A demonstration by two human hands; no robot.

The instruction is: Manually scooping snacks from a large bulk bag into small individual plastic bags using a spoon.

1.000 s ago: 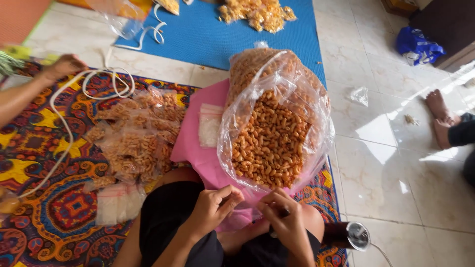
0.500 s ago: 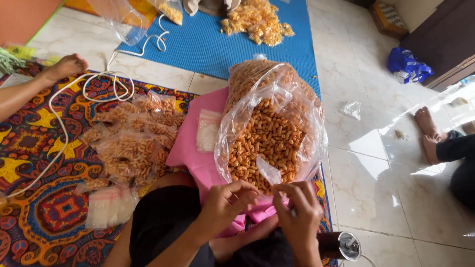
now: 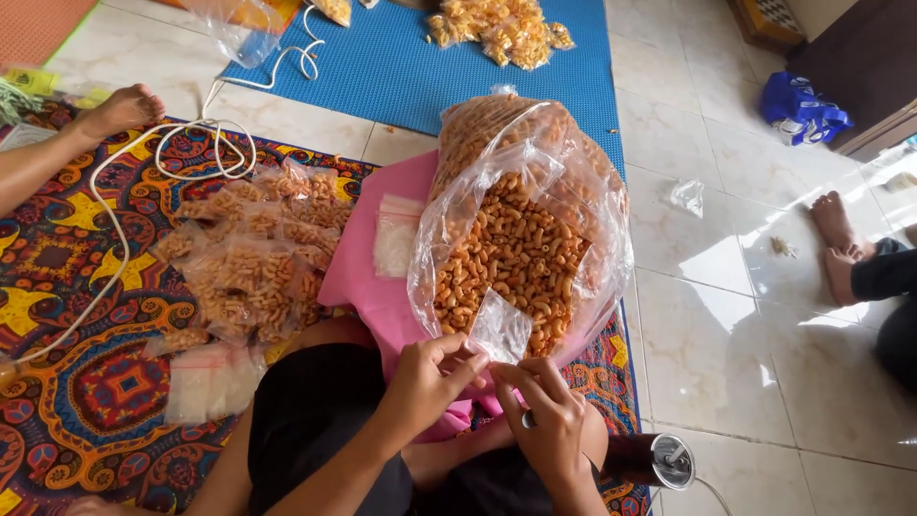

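Observation:
My left hand (image 3: 428, 376) and my right hand (image 3: 544, 406) both pinch a small empty clear plastic bag (image 3: 500, 328) by its lower edge. They hold it upright at the mouth of a big clear sack (image 3: 523, 225) full of orange curled snacks. The sack lies open on a pink cloth (image 3: 374, 287) in front of my knees. A stack of empty small bags (image 3: 395, 238) rests on the cloth to the left of the sack.
Several filled small snack bags (image 3: 250, 263) are piled on the patterned mat (image 3: 67, 315) to my left, with flat empty bags (image 3: 208, 380) nearer. A white cord (image 3: 115, 220) loops past another person's foot (image 3: 122, 108). More bags (image 3: 500, 29) lie on a blue mat (image 3: 401, 67). Another person's feet (image 3: 839, 244) rest on the tiles.
My hands have lifted from my lap, picked up a small empty bag and brought it up to the sack's mouth. The view has shifted slightly.

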